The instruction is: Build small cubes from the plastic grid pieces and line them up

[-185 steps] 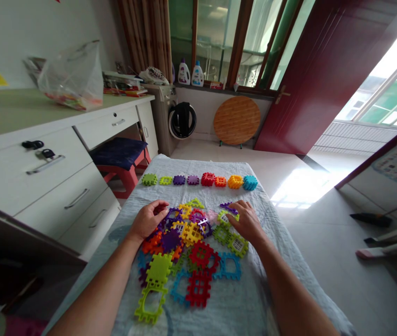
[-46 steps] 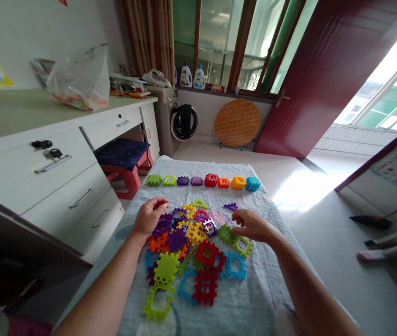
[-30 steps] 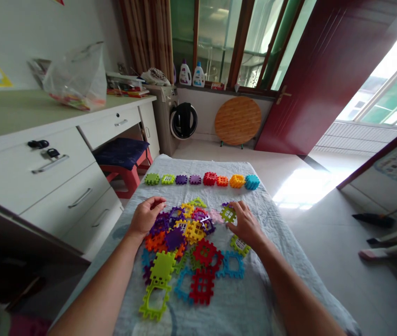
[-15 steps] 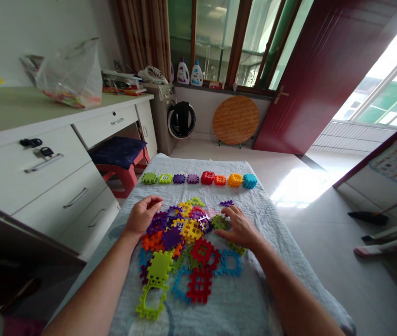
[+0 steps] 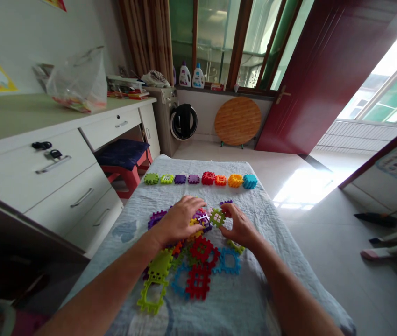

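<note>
My right hand [image 5: 237, 226] grips a green window-patterned building tile [image 5: 217, 217] between thumb and fingers, tilted up off the pile. Over the pile's middle reaches my left hand [image 5: 183, 220], its thumb and fingers apart and holding nothing, pointing toward the green tile. Beneath it lie purple and yellow tiles, partly hidden by the hand. Nearer to me are red tiles [image 5: 198, 282], a blue frame tile [image 5: 229, 261], a solid lime tile [image 5: 160, 263] and a lime frame tile [image 5: 152, 296]. Behind my right hand's fingers a small purple piece [image 5: 226, 202] shows.
Across the cloth-covered table's [image 5: 254, 298] far side runs a row of stacked tiles, from a green stack [image 5: 151, 178] to a blue stack [image 5: 250, 181]. A drawer desk [image 5: 61, 163] and a stool [image 5: 124, 156] stand left. A round wooden tabletop [image 5: 237, 120] leans by the wall.
My left hand has moved right, from the pile's left edge to above its middle. My right hand has taken hold of the green tile and raised it. The view has shifted slightly.
</note>
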{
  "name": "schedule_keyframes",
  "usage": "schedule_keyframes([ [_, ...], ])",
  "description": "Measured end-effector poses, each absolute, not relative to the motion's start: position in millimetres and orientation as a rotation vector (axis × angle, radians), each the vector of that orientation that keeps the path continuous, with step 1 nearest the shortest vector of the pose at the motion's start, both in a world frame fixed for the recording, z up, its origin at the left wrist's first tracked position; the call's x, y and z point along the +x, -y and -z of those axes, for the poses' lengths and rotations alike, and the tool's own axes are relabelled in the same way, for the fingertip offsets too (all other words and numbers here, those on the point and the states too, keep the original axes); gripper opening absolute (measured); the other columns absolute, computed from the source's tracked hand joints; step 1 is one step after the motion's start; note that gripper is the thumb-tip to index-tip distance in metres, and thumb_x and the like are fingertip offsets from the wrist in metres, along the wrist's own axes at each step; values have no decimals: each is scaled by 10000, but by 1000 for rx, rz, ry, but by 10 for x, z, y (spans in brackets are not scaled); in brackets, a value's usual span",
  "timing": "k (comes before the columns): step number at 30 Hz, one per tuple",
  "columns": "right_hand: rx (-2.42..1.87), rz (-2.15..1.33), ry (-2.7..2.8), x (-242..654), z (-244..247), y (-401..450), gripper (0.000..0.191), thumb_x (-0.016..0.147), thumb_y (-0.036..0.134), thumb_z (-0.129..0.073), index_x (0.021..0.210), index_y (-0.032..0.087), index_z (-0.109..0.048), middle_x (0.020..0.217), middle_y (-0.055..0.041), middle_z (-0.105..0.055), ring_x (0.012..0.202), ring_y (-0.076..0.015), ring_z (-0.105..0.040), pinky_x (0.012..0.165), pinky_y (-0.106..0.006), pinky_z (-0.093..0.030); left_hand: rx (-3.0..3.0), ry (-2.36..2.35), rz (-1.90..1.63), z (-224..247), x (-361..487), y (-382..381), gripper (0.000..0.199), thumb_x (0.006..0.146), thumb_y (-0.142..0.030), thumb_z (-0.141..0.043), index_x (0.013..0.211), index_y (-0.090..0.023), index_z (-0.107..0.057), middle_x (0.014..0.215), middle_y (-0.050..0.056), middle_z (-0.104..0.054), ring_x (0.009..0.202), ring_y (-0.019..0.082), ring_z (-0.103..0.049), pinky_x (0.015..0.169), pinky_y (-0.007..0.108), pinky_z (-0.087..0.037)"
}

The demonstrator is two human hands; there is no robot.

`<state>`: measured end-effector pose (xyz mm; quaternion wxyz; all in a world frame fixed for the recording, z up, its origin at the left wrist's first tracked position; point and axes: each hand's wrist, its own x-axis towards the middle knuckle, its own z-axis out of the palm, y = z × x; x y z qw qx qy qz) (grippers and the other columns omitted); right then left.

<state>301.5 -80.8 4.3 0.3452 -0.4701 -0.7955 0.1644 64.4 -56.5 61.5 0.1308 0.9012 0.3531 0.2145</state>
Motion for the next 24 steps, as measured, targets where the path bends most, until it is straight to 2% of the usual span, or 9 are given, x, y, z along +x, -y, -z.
schedule_keyframes([
  [3,-1161,-407,2039,2953,-54,835,510,675,114,-619,1135,211,-421,974,-52,-560,870,-185,-561,795,-350,-496,2731,-937,-425,-626,926,510,559,671,-279,-701,1198,-177,-542,1228,97,-590,1154,269,-497,1011,387,-382],
  [7,-1128,-375,2000,2894,-85,867,506,682,107,-604,1137,223,-416,976,-51,-563,865,-185,-568,791,-354,-507,2772,-1025,-241,-605,1105,478,462,691,-281,-677,1128,-180,-568,1090,101,-643,1027,267,-568,914,381,-437],
  [12,-1117,-368,2006,2918,-78,853,669,690,104,-575,1300,229,-329,1098,-85,-541,974,-215,-554,873,-407,-498,2751,-1051,-183,-635,1033,414,392,693,-330,-666,1052,-197,-581,1018,83,-659,961,258,-593,861,360,-459],
  [15,-1161,-337,1969,2993,-52,812,720,714,119,-557,1371,223,-278,1165,-108,-503,1018,-227,-537,891,-423,-492,2728,-1110,-303,-673,749,183,417,687,-235,-622,1098,-196,-566,1084,83,-633,1032,245,-571,922,344,-437],
  [19,-1252,-282,1905,3093,-2,759,660,753,152,-548,1363,228,-311,1168,-108,-501,960,-215,-559,843,-410,-512,2665,-1457,-487,-709,74,-354,502,638,-179,-613,1137,-173,-558,1196,103,-574,1122,251,-530,994,336,-391],
  [22,-1302,-275,1905,3111,28,737,600,770,162,-538,1336,233,-353,1163,-104,-502,901,-195,-573,796,-383,-528,2592,-1748,-345,-689,-444,-765,525,615,-173,-617,1136,-179,-563,1199,96,-582,1125,265,-542,989,343,-390],
  [24,-1320,-277,1914,3107,40,728,569,775,165,-531,1318,236,-377,1158,-100,-499,873,-183,-577,773,-367,-533,2485,-1870,-158,-650,-698,-977,555,587,-160,-634,1137,-181,-565,1162,87,-616,1054,259,-588,919,310,-433],
])
